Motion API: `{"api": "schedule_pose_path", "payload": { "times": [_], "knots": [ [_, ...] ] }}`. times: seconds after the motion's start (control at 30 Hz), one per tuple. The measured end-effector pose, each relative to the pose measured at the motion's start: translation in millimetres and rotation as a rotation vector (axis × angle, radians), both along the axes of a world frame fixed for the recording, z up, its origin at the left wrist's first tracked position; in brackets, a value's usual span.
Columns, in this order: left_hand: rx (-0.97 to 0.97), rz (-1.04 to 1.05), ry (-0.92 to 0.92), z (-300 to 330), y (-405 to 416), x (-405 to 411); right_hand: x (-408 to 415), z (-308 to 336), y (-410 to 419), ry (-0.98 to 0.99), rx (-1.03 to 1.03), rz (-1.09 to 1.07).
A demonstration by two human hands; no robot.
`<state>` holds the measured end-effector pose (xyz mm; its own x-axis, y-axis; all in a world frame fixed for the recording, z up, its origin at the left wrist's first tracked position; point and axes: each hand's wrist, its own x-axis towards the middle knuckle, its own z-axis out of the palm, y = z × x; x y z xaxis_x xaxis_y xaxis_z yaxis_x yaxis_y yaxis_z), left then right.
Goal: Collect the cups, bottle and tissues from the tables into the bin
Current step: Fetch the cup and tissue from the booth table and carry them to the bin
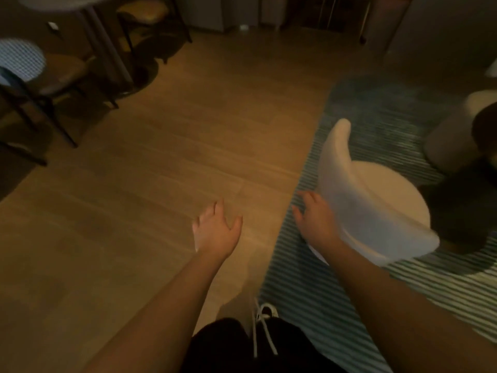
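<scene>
My left hand (215, 231) hangs over the wooden floor with its fingers spread and nothing in it. My right hand (313, 218) is held out over the edge of a striped rug, fingers apart and empty, just left of a cream round-backed chair (376, 200). No cup, bottle, tissue or bin shows in this dim, blurred view. A round table top (61, 2) is cut off at the top left corner; what lies on it is out of sight.
Dark-framed chairs (53, 76) stand around the table at the left. A blue-and-white striped rug (322, 305) covers the floor at the right, with a second pale seat (451, 135) farther right. Wooden floor (161, 157) stretches ahead toward cabinets at the back.
</scene>
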<state>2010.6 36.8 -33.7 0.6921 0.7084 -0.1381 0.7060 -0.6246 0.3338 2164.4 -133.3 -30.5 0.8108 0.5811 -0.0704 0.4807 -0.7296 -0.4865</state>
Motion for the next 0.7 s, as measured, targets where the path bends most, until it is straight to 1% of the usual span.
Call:
{"api": "schedule_pose_path", "payload": {
  "times": [0.2, 0.4, 0.53, 0.7],
  "knots": [
    [-0.039, -0.068, -0.008, -5, 98, 157, 141, -6, 89, 0.015, 0.034, -0.074],
    [-0.033, -0.128, -0.059, -23, 232, 338, 303, -30, 207, 0.002, 0.04, -0.158],
    [-0.027, -0.189, -0.046, -18, 320, 457, 409, -22, 283, 0.004, 0.043, -0.246],
    [-0.058, -0.254, -0.043, -1, 398, 591, 534, -7, 341, -0.012, 0.03, -0.326]
  ]
}}
